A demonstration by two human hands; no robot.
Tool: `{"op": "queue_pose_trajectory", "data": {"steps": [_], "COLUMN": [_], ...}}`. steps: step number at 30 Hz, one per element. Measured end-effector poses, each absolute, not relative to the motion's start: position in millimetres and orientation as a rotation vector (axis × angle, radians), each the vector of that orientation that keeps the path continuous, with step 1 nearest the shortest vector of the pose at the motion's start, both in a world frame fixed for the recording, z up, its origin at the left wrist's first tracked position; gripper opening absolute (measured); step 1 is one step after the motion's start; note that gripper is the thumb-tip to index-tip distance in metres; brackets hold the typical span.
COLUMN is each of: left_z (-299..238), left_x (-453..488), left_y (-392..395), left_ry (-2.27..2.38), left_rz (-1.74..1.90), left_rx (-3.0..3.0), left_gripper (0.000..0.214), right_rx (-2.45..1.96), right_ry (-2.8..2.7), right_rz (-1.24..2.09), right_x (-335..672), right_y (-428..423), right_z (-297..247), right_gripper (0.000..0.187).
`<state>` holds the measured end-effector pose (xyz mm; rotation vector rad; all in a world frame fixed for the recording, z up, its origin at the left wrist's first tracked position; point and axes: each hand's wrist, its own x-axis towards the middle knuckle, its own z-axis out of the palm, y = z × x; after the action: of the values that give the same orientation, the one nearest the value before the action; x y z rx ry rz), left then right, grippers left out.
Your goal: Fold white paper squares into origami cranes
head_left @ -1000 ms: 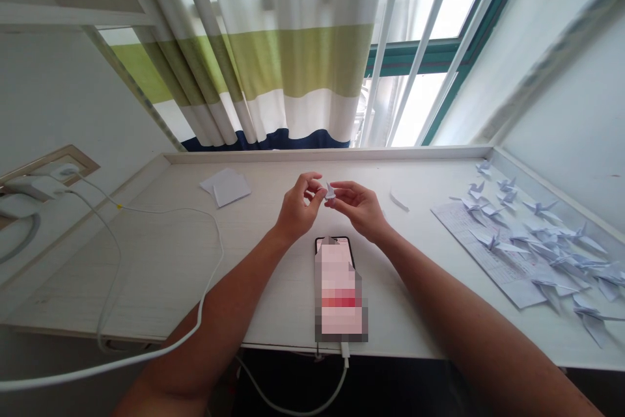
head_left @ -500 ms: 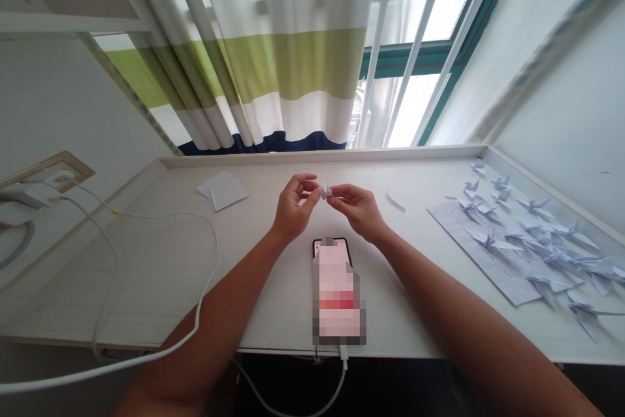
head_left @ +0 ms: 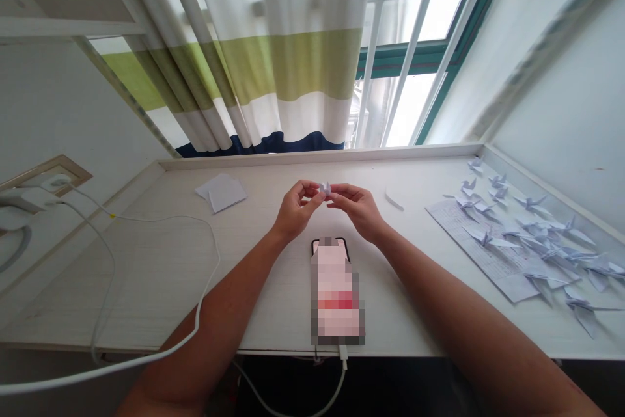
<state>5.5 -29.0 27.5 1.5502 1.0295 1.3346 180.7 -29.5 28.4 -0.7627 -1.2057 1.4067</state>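
A small folded piece of white paper [head_left: 325,188] is pinched between my two hands above the middle of the desk. My left hand [head_left: 297,209] grips its left side with thumb and fingers. From the right, my right hand [head_left: 359,207] holds the other side with its fingertips. The fingers hide much of the folded paper, so its full shape cannot be made out. Nearer to me, below the hands, lies a phone [head_left: 336,293] with a blurred screen and a cable plugged into its lower end.
Several white paper cranes [head_left: 541,235] cover the desk's right side, some on a printed sheet [head_left: 488,261]. Paper squares [head_left: 227,194] lie at the back left, a thin paper strip [head_left: 393,200] right of my hands. A white cable [head_left: 215,254] crosses my left forearm.
My left fingers have closed in around the folded paper, and the two hands sit slightly closer together. The whole view has shifted a little.
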Motion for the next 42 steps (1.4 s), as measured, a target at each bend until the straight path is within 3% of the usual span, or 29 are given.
{"op": "queue_pose_trajectory", "data": {"steps": [30,42], "left_z": [28.7,29.7], "left_x": [6.9,4.7], "left_y": [-28.2,-29.1], "left_ry": [0.994,1.050], "left_rz": [1.364,1.348], "left_rx": [1.484,1.520], "left_gripper": [0.023,0.023], "right_rx": [-0.749,-0.809], "right_ry": [-1.134,-1.223], "right_rz": [1.525,1.402], "right_x": [181.2,184.2], "right_y": [-28.5,-27.6], "right_z": [29.7,30.6], "right_gripper": [0.028,0.027]}}
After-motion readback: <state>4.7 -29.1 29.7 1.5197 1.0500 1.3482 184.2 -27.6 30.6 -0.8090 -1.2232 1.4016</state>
